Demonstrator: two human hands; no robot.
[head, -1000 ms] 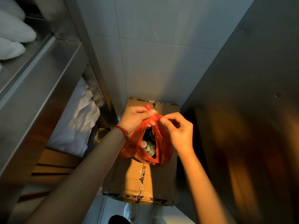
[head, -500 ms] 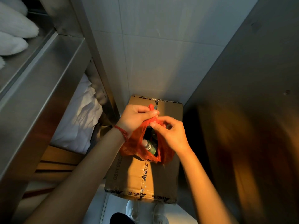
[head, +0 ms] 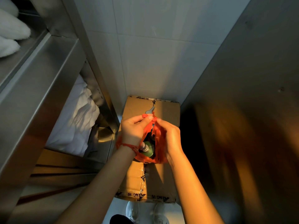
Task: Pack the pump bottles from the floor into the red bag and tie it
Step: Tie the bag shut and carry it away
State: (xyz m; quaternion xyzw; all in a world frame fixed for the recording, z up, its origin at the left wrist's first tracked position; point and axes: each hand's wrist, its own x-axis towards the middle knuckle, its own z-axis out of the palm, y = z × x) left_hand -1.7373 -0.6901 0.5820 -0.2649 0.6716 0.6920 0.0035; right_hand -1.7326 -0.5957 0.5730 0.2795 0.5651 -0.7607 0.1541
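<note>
Red bag (head: 157,143) sits mid-way along the cardboard box (head: 165,180), pump bottle (head: 148,148) inside. Left hand (head: 133,130) and right hand (head: 169,136) pinch its handles together. Judgement: cross handles snugly, tuck the protruding pump head down first.

A taped cardboard box (head: 160,178) stands on the floor against the tiled wall (head: 150,50), between a metal shelving unit (head: 37,81) on the left and a flat metal panel (head: 249,94) on the right. The bag (head: 157,143) sits on top of the box, with a pump bottle (head: 148,149) inside it. The left hand (head: 134,130) and right hand (head: 169,136) meet above the bag's mouth, each pinching a handle. Folded linen (head: 76,120) lies on the lower shelf, rolled towels (head: 11,34) on the upper. The person's shoes (head: 145,212) are just before the box.
</note>
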